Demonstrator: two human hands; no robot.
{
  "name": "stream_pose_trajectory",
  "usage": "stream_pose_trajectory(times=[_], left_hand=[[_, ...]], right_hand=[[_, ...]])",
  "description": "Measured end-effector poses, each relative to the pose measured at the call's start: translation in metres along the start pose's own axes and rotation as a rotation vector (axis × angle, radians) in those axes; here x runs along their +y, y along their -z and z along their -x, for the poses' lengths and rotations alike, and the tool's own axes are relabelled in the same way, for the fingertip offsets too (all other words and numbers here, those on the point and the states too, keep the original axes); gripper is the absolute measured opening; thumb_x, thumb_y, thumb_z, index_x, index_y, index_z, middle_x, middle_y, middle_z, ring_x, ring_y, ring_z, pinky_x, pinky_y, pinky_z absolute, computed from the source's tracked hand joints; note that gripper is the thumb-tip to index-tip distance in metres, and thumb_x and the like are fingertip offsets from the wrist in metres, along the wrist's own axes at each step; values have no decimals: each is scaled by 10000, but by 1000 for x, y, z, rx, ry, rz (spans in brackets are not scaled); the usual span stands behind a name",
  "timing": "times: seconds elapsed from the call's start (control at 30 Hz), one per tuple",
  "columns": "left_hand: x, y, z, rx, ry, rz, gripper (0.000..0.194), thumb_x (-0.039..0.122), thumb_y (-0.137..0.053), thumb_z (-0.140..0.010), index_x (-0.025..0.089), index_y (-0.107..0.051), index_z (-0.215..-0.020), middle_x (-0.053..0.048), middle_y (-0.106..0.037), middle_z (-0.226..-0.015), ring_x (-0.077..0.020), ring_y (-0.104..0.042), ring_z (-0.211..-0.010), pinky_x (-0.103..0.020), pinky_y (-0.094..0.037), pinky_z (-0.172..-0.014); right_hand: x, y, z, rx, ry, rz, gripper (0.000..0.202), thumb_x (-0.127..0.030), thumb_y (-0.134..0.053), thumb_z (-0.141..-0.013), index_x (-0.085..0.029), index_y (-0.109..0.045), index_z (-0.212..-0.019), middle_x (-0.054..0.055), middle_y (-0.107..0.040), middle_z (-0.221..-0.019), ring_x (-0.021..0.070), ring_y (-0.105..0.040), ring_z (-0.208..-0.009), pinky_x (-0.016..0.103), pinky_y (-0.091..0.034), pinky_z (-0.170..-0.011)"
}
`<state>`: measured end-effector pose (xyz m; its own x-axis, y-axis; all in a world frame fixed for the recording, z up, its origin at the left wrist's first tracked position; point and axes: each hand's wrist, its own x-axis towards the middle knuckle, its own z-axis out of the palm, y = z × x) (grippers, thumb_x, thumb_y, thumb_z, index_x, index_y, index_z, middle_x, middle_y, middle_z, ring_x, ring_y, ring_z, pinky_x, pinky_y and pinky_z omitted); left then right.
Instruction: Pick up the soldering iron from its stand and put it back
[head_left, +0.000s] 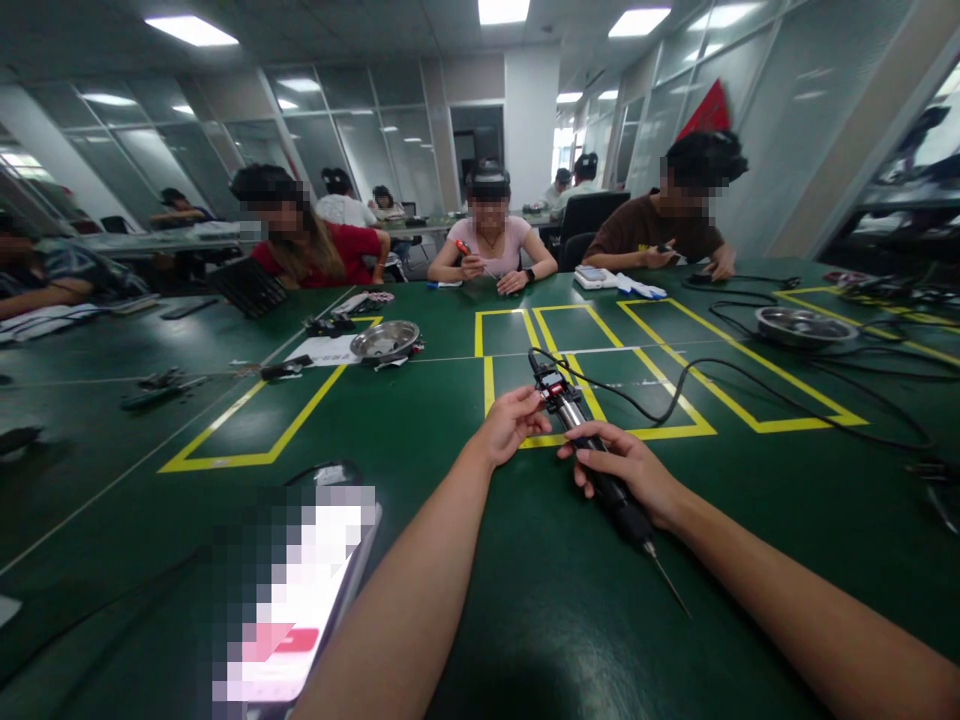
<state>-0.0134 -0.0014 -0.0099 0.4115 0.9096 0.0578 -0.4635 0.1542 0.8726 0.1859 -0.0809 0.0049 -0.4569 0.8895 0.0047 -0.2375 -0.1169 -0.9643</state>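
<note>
An electric screwdriver (611, 485) with a black grip lies slantwise above the green table, its long thin bit pointing down toward me at the right. My right hand (619, 458) is closed around the middle of its body. At the far end, where the black cable (660, 415) leaves the tool, my left hand (514, 425) pinches the rear part with thumb and forefinger. That end carries a red-and-white label and a dark clip-like fitting. What lies directly under the left fingertips is hidden.
Yellow tape rectangles (600, 437) mark the green tabletop (420, 590). A lit phone (300, 610) stands at the front left. Metal bowls (386, 340) lie left and right (806, 327). White gloves (637, 287) lie farther back. Several people sit across the table; one holds a red-handled tool (463, 248).
</note>
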Motion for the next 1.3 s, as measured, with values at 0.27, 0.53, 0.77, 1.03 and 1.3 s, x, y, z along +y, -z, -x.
stream_pose_trajectory(times=[0.27, 0.53, 0.77, 1.03, 1.3], left_hand=[[1, -3, 3, -9, 13, -66, 422, 405, -735, -741, 123, -603, -1026, -30, -628, -755, -93, -592, -549, -217, -458, -571], [1, -2, 4, -22, 9, -101, 473, 407, -747, -731, 123, -606, -1081, -38, -632, -782, -77, -579, -548, -197, -444, -560], [-1, 1, 1, -58, 10, -90, 409, 379, -703, -779, 118, -597, -1076, -62, -656, -821, -102, -621, -562, -212, -475, -570], [-4, -11, -3, 27, 53, -273, 387, 408, -622, -837, 94, -585, -1061, -118, -693, -859, -145, -672, -583, -210, -481, -521], [-6, -8, -1, 46, 22, -356, 385, 469, -587, -853, 112, -567, -995, -180, -667, -1110, -139, -681, -593, -233, -516, -508]], right_hand=[[0, 3, 2, 22, -21, -44, 341, -269, -728, -763, -224, -632, -1087, 83, -667, -1094, 112, -591, -587, 253, -465, -512], [-1, 7, 2, -15, -18, -110, 234, -219, -700, -790, -217, -632, -1014, 78, -657, -1041, 97, -533, -570, 243, -406, -485], [0, 6, 3, -1, -22, -110, 225, -220, -683, -793, -212, -631, -1013, 86, -640, -1052, 107, -542, -593, 254, -417, -496], [-6, 7, 5, 57, -67, -89, 231, -226, -667, -795, -197, -626, -1021, 79, -645, -999, 111, -548, -571, 253, -409, -490], [-37, 17, 22, 220, -164, 87, 314, -285, -704, -787, -198, -626, -1078, 39, -623, -752, 131, -554, -551, 267, -427, -524]])
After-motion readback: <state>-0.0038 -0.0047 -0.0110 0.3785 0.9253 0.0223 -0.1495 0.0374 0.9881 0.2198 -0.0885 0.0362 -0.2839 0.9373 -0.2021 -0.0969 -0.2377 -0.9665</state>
